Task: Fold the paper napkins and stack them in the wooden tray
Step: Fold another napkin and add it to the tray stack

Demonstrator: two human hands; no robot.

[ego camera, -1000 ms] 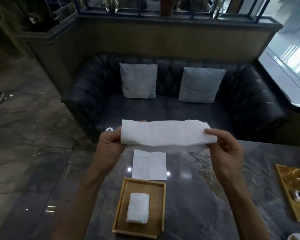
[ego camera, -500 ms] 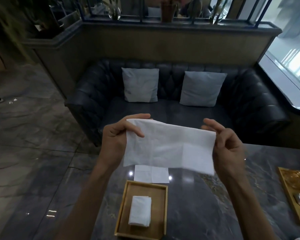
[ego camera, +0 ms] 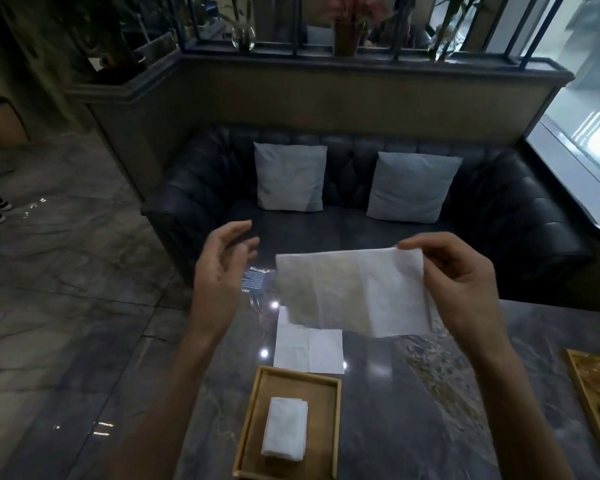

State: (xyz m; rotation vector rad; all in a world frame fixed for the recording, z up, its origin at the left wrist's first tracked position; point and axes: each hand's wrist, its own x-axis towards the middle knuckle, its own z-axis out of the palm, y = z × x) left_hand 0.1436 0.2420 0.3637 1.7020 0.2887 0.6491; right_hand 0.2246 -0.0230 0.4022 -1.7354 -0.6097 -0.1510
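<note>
To fold this well, I'm aiming to bring my left hand [ego camera: 222,268] onto the free corner so the edges meet squarely. Right now it's hovering just beside the hanging napkin [ego camera: 354,289], fingers loose, holding nothing. My right hand [ego camera: 465,271] is pinching the top corner. Below, a flat napkin [ego camera: 309,351] is lying on the bench [ego camera: 413,427] behind the wooden tray [ego camera: 252,417], which is holding one folded napkin [ego camera: 284,427].

Seen on my remote feed from the head camera: the person's bare left hand [ego camera: 222,268] and bare right hand [ego camera: 465,282], each running into a bare forearm. The left forearm [ego camera: 184,368] and right forearm [ego camera: 520,393] are slim and uncovered as far down as my view reaches, and the wide lens broadens them towards its lower edge.
</note>
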